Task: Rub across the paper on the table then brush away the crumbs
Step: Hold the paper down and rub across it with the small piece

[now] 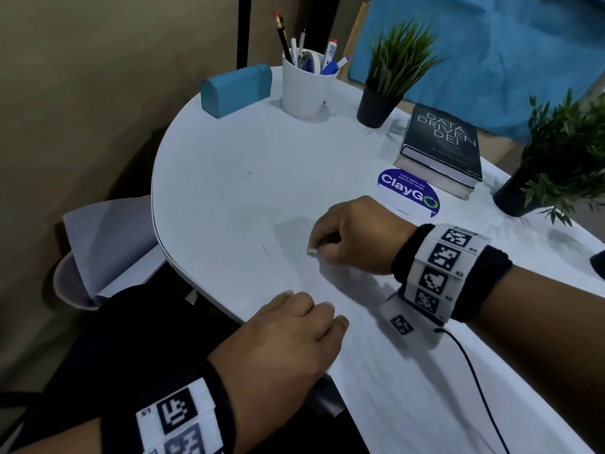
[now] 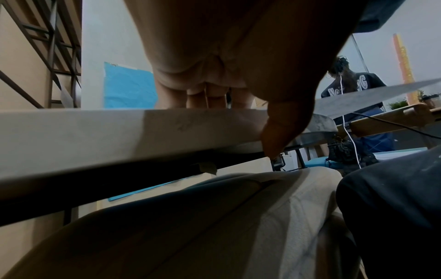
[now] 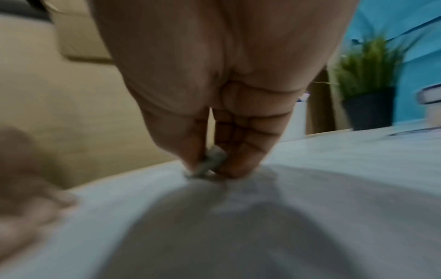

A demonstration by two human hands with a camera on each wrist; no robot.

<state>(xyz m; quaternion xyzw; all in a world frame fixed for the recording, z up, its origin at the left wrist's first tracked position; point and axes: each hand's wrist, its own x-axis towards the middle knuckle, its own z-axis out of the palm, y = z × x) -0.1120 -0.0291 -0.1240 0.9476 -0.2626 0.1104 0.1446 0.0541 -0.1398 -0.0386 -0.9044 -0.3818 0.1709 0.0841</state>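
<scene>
A white sheet of paper [image 1: 376, 355] lies on the white table [image 1: 229, 165], its near corner over the table's front edge. My right hand [image 1: 347, 237] pinches a small white eraser [image 1: 312, 252] between thumb and fingers, its tip pressed onto the paper. In the right wrist view the eraser [image 3: 210, 164] shows between the fingertips, touching the sheet. My left hand [image 1: 294, 335] rests on the paper's near left part with fingers flat, holding it down at the table edge. From the left wrist, the fingers [image 2: 203, 94] lie on top of the table edge [image 2: 95, 128].
At the back stand a white pen cup [image 1: 306, 86], a blue case [image 1: 235, 88] and a potted plant [image 1: 389, 77]. A dark book [image 1: 442, 145], a blue round sticker [image 1: 409, 194] and another plant [image 1: 550, 165] sit right. A chair with papers [image 1: 104, 247] is left.
</scene>
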